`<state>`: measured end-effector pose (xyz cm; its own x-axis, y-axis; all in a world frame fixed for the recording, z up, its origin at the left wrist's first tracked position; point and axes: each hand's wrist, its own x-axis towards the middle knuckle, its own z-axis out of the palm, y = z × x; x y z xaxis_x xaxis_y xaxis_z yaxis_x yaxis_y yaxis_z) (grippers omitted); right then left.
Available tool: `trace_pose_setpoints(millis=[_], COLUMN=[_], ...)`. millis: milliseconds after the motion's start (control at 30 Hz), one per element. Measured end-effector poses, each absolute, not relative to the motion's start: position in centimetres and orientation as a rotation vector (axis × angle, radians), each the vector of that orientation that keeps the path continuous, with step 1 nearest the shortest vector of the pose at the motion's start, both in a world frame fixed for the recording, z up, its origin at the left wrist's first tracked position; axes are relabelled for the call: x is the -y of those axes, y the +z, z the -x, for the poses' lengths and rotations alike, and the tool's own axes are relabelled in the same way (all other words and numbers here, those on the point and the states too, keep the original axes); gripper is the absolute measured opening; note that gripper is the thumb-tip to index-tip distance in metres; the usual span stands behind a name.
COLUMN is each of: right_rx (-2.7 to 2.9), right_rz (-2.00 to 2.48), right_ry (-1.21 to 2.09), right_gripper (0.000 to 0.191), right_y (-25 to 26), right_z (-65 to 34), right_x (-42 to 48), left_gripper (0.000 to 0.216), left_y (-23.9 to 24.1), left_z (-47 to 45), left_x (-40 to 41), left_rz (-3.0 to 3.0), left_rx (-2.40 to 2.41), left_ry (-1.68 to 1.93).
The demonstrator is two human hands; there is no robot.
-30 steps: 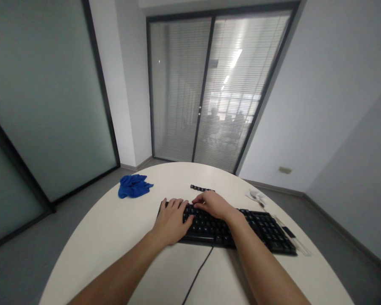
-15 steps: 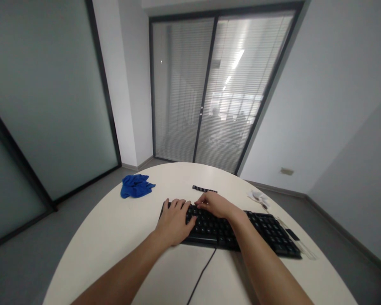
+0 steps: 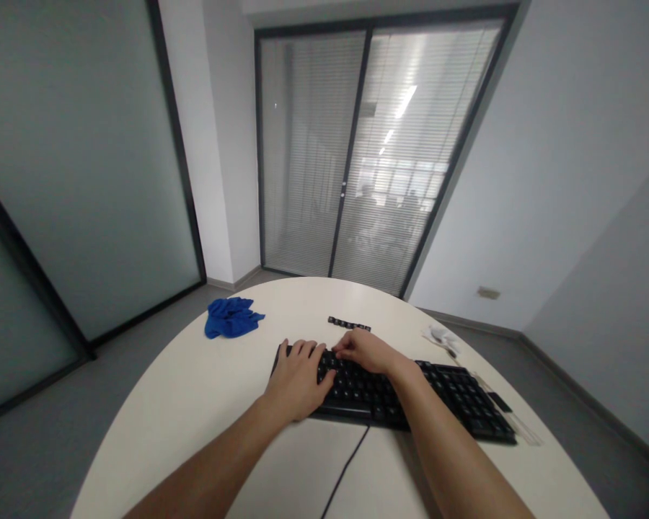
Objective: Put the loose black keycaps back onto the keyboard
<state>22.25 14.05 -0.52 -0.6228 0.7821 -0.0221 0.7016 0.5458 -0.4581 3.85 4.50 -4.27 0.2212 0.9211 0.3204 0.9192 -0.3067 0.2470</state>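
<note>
A black keyboard (image 3: 454, 396) lies across a round white table (image 3: 195, 404). My left hand (image 3: 297, 378) rests flat on the keyboard's left end, with its fingers stretched out over the keys. My right hand (image 3: 368, 351) sits at the far edge of the keyboard near its middle. Its fingers are bent and drawn together over the top row of keys, and what they pinch is hidden. A short row of loose black keycaps (image 3: 349, 324) lies on the table just beyond the right hand.
A crumpled blue cloth (image 3: 230, 318) lies at the far left of the table. Small white items (image 3: 440, 337) and thin tools (image 3: 500, 402) lie by the keyboard's right end. The keyboard cable (image 3: 346, 468) runs toward me. Glass doors with blinds stand behind.
My right hand has drawn back slightly from the loose keycaps onto the top row of keys. The left hand has stayed flat on the keyboard. The view shifted a little.
</note>
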Motion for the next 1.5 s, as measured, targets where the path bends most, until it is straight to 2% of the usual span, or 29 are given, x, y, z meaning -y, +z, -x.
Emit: trace_pose_setpoints(millis=[267, 567, 733, 867, 1233, 1500], right_rx=[2.579, 2.508, 2.514, 2.557, 2.58, 2.463], right_rz=[1.234, 1.516, 1.573, 1.585, 1.468, 1.409], right_ry=[0.594, 0.093, -0.068, -0.132, -0.105, 0.178], right_gripper=[0.027, 0.029, 0.04, 0.037, 0.024, 0.027], right_y=[-0.3, -0.3, -0.6, -1.3, -1.2, 0.3], right_z=[-22.3, -21.6, -20.1, -18.6, -17.6, -22.2], right_x=[-13.7, -16.7, -18.1, -18.6, -17.7, -14.7], left_gripper=[0.046, 0.047, 0.046, 0.044, 0.045, 0.046], left_y=[-4.2, -4.3, -4.2, -4.1, -4.2, -4.5], left_z=[-3.8, -3.7, -3.8, -3.8, -3.7, -3.8], left_x=[-4.5, -4.5, -4.4, -4.4, -4.5, -4.7], left_rz=[-2.45, -2.457, -2.454, -2.451, -2.459, -2.46], left_rx=[-1.842, -1.841, -1.835, -1.824, -1.825, -1.835], left_ry=[0.647, 0.67, 0.676, 0.692, 0.674, 0.664])
